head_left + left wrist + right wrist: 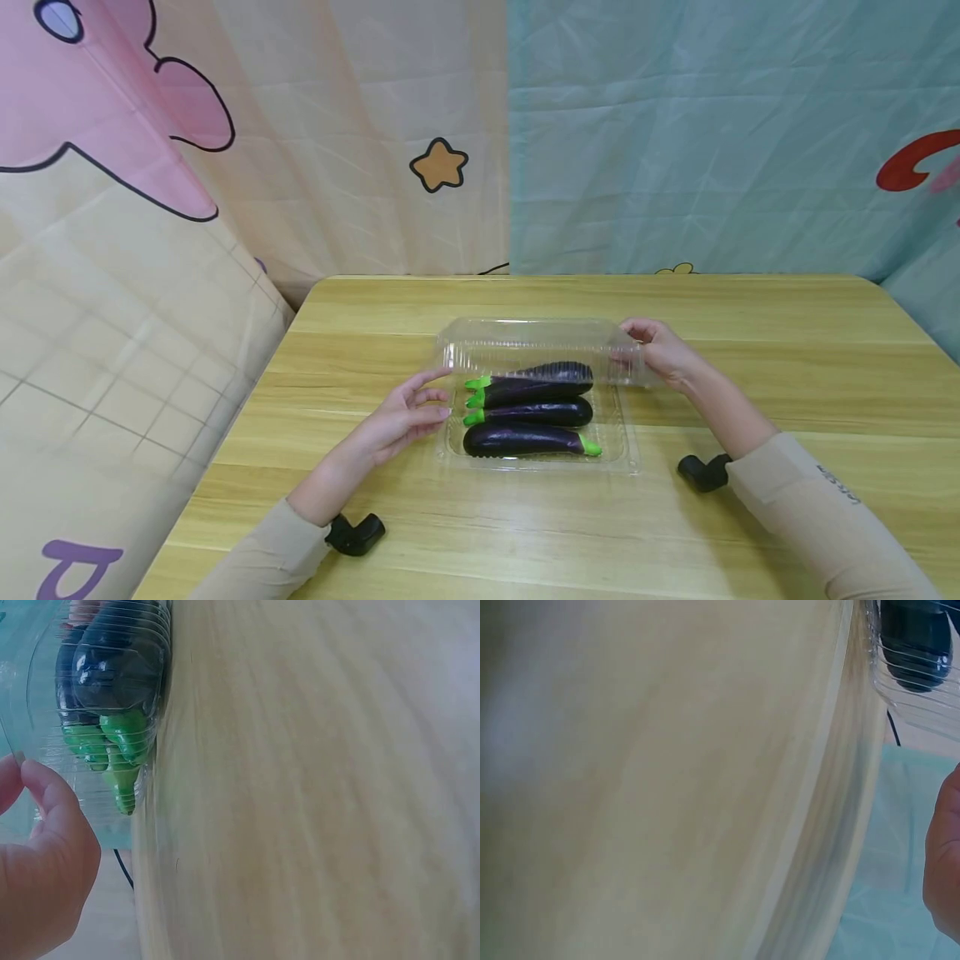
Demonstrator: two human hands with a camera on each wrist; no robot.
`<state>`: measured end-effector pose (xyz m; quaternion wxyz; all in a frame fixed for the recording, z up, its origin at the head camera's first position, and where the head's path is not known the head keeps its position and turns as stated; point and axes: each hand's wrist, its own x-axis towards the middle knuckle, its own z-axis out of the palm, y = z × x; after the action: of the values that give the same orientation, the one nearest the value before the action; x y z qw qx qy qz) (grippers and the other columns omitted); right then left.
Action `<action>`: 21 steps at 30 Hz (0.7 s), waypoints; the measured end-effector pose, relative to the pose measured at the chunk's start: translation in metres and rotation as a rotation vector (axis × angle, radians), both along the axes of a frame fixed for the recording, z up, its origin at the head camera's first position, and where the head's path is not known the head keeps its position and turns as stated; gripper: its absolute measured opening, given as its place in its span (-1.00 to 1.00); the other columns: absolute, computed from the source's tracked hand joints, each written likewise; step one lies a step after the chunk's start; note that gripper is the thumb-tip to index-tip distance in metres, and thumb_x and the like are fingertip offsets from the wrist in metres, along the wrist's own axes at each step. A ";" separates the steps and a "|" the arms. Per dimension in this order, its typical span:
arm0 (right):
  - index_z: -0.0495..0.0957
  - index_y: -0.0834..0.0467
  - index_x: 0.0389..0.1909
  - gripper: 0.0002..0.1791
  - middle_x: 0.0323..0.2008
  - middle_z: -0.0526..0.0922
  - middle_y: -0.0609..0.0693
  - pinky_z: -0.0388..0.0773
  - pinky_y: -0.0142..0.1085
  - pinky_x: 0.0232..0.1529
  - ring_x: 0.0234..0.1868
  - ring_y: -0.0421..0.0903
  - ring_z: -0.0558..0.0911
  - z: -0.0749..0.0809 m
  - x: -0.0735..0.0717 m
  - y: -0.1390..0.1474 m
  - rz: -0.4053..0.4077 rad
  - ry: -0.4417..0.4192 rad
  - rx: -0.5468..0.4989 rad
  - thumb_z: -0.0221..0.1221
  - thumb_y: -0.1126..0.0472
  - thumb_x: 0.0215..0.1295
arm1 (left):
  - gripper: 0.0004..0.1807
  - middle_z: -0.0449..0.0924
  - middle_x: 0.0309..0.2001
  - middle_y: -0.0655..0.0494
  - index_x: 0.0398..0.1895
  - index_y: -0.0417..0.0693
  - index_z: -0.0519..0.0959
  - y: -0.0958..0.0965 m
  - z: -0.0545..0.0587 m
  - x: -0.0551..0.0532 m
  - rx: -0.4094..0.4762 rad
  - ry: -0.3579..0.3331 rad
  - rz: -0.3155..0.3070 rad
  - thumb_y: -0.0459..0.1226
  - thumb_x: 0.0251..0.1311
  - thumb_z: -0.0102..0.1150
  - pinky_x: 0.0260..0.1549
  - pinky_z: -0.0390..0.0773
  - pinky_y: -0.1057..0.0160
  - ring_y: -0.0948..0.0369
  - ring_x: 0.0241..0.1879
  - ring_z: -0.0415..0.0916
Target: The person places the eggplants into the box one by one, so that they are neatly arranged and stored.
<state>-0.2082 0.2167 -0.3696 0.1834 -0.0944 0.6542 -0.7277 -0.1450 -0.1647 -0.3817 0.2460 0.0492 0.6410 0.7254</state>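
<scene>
A clear plastic clamshell container (632, 450) lies on the table with several purple eggplants (521, 439) in its base. Its hinged lid (525, 332) stands tilted up over the back of the base. My left hand (397, 421) is at the left side of the container; in the left wrist view its thumb and finger (52, 787) pinch the thin lid edge. At the lid's right end, my right hand (660, 352) holds the rim, its fingertips partly behind the clear plastic. Most eggplants have their green stems to the left; the front one points right.
The wooden table (360, 333) reaches back to a printed curtain (637, 150), with another curtain along the left side. Black wrist mounts (356, 535) sit by both sleeves, close over the tabletop.
</scene>
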 end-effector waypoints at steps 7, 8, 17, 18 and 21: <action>0.56 0.03 -0.58 -0.58 -0.35 0.49 -0.08 0.53 -0.45 -0.26 -0.29 -0.21 0.54 -0.001 0.001 0.002 0.016 0.035 0.013 -0.02 0.59 0.19 | -0.24 0.34 0.03 -0.10 0.42 -0.14 0.01 0.000 0.000 0.000 -0.024 -0.004 0.007 -0.51 0.14 0.05 -0.23 0.53 0.39 0.26 -0.26 0.48; 0.55 0.03 -0.58 -0.58 -0.36 0.49 -0.08 0.53 -0.45 -0.26 -0.29 -0.21 0.54 -0.001 0.001 0.002 0.016 0.035 0.014 -0.02 0.59 0.19 | -0.25 0.34 0.03 -0.10 0.42 -0.14 0.01 0.000 0.001 -0.001 -0.024 -0.008 0.009 -0.50 0.16 0.04 -0.22 0.52 0.39 0.25 -0.25 0.48; 0.52 0.01 -0.63 -0.56 -0.36 0.48 -0.12 0.54 -0.42 -0.25 -0.25 -0.22 0.54 -0.002 0.001 0.003 0.021 0.041 0.059 -0.03 0.60 0.18 | -0.39 0.39 -0.03 -0.04 0.41 -0.17 0.06 0.000 0.012 -0.003 -0.029 -0.072 0.017 -0.11 0.38 -0.15 -0.18 0.48 0.35 0.18 -0.17 0.41; 0.51 0.01 -0.63 -0.56 -0.36 0.48 -0.12 0.53 -0.42 -0.25 -0.24 -0.23 0.54 -0.002 0.001 0.003 0.020 0.044 0.065 -0.03 0.60 0.17 | -0.37 0.38 -0.01 -0.05 0.41 -0.17 0.05 0.000 0.012 -0.003 -0.027 -0.075 0.008 -0.06 0.39 -0.19 -0.17 0.47 0.34 0.17 -0.15 0.41; 0.51 0.01 -0.63 -0.55 -0.37 0.48 -0.12 0.51 -0.42 -0.28 -0.23 -0.23 0.52 -0.002 0.001 0.004 0.025 0.057 0.077 -0.06 0.62 0.14 | -0.30 0.33 0.04 -0.10 0.42 -0.17 0.02 -0.001 0.015 -0.004 -0.035 -0.079 -0.019 0.09 0.38 -0.31 -0.16 0.45 0.32 0.12 -0.08 0.39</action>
<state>-0.2074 0.2204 -0.3713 0.1772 -0.1160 0.6855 -0.6965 -0.1492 -0.1658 -0.3671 0.2786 0.0223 0.6428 0.7132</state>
